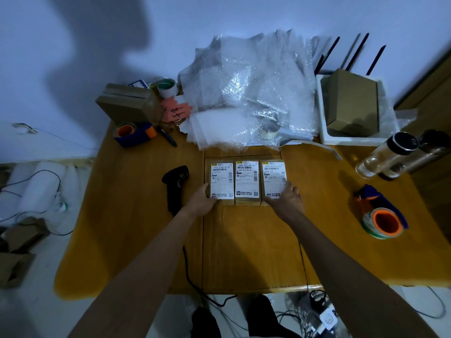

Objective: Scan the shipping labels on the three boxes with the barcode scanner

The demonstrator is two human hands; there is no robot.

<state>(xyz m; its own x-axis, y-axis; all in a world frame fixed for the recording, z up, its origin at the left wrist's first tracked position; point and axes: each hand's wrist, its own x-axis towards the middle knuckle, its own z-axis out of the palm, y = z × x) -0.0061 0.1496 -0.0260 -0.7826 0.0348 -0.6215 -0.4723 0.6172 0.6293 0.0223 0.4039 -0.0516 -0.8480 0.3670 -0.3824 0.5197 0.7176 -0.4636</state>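
Three small cardboard boxes lie side by side on the wooden table (136, 228), each with a white shipping label facing up: the left box (221, 178), the middle box (247, 179) and the right box (273, 175). My left hand (203, 200) touches the near left corner of the left box. Resting on the near right corner of the right box, my right hand (288, 198) covers part of its label. The black barcode scanner (175, 185) lies on the table just left of my left hand, untouched, its cable running off the near edge.
Bubble wrap (249, 93) is piled behind the boxes. Tape dispensers sit at the back left (134, 134) and the right (380, 215). A white tray holding a box (351, 106) and clear bottles (385, 154) stand at the back right. More brown boxes (129, 103) are at the back left.
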